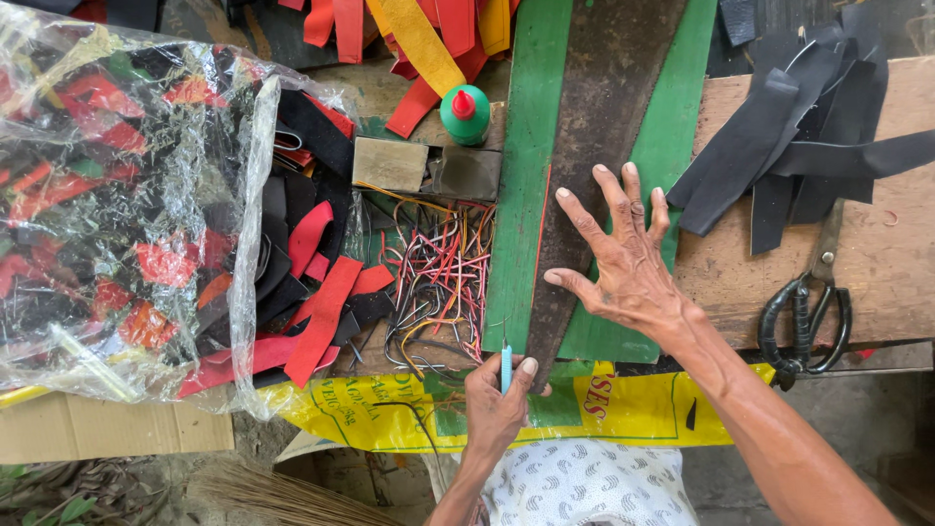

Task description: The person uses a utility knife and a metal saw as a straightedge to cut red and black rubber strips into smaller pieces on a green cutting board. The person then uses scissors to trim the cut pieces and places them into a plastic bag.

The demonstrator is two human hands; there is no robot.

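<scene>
My right hand (pixel 623 258) lies flat, fingers spread, on a long dark rusty metal strip (pixel 594 117) that rests lengthwise on a green sheet (pixel 672 127). My left hand (pixel 497 399) grips a thin light-blue tool (pixel 505 368) upright at the near end of the green sheet, just left of the metal strip. A thin red strip runs along the metal strip's left edge.
Black-handled scissors (pixel 804 317) lie on the wooden bench at right, below a pile of black strips (pixel 808 127). Coloured wires and hooks (pixel 438 282) sit left of the green sheet. A green bottle with red cap (pixel 466 114), a clear plastic bag of scraps (pixel 117 195), red pieces (pixel 326 312).
</scene>
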